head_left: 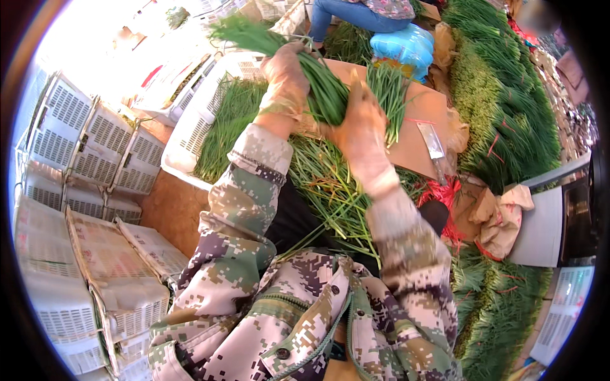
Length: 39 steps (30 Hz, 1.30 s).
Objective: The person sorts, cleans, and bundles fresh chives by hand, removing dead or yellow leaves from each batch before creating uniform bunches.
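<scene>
In front of me, above my lap, both hands hold a bunch of green chives. My left hand is wrapped round its middle, and the leafy tips fan out to the upper left. My right hand cups the other end between thumb and fingers; part of that end is hidden by the hand. Loose chives with pale and yellowed stalks lie across my lap below. A smaller bunch of chives rests on the brown cardboard just beyond my right hand. A metal blade with a handle lies on the cardboard's right side.
At left, a white plastic crate holds chives; several stacked crates stand beside it. Long chive piles line the right. Red string and crumpled brown paper lie near my right knee. A seated person is beyond a blue bag.
</scene>
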Available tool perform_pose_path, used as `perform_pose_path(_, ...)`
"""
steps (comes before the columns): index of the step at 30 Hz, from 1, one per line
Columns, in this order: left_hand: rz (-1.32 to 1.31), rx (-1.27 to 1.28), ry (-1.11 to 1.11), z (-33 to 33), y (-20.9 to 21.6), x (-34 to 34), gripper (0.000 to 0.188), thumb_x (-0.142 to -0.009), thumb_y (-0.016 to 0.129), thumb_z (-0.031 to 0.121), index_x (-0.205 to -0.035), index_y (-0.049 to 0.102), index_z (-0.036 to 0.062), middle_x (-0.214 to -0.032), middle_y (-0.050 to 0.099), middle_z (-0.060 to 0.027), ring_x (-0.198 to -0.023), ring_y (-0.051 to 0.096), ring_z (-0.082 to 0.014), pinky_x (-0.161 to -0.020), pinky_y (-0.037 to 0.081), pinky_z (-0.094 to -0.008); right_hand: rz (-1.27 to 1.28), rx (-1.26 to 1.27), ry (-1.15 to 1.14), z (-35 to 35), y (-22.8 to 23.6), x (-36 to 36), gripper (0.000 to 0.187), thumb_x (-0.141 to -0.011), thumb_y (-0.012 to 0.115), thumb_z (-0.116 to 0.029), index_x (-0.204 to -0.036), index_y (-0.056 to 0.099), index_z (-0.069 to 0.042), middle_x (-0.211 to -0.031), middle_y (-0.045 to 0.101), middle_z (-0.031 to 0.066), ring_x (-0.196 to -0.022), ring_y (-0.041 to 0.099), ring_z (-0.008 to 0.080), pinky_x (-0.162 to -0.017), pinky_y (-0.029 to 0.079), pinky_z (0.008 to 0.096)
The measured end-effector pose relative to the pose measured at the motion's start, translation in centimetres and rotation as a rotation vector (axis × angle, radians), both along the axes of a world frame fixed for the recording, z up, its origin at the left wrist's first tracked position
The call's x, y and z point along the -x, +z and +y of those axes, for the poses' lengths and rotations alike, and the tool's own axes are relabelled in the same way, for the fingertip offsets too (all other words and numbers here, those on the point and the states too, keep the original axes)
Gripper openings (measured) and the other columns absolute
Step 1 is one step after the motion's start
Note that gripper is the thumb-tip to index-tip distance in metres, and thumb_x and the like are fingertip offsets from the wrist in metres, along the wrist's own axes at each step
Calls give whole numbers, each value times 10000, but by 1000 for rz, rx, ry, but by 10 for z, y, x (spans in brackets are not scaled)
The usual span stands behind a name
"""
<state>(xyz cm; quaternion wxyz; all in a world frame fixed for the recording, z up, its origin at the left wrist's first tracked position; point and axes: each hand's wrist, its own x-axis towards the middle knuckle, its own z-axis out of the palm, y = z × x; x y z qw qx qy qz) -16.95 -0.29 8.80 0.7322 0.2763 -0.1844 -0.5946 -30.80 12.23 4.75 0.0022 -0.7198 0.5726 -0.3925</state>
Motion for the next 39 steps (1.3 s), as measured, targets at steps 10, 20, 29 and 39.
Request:
perform_pose_path(10,-401,-17,-245,26,40,88,85,-823,681,-37,-894,634,-35,-746,651,-142,-606,659,-229,-531,560,-330,-721,-461,595,-71,17,63,688,-791,823,-227,-1370,522,-10,-1155,678,77,-981,644,170,-874,521,327)
perform_pose_path(20,-1080,584,-188,52,84,67,569,-866,736,190,-1313,512,-82,-1044,683,-142,-929,656,-201,-782,544,-315,-1369,-516,476,-42,6,104,416,-855,699,-155,-1219,627,30,-918,690,84,-824,694,218,-746,573,344)
perform_pose_path(29,-930,31,-210,149,-47,-40,150,-858,753,101,-923,706,-26,-686,650,-20,-553,565,-69,-515,446,-197,-1717,-266,605,-39,-21,158,307,-912,600,-142,-1124,602,81,-891,630,95,-868,615,255,-921,524,411)
perform_pose_path(39,-902,102,-284,193,-85,-30,408,-877,734,83,-1264,616,36,-938,623,9,-685,525,-34,-637,452,-190,-1715,-253,591,-9,11,141,175,-891,644,-182,-893,579,-20,-913,606,78,-863,599,231,-945,495,379)
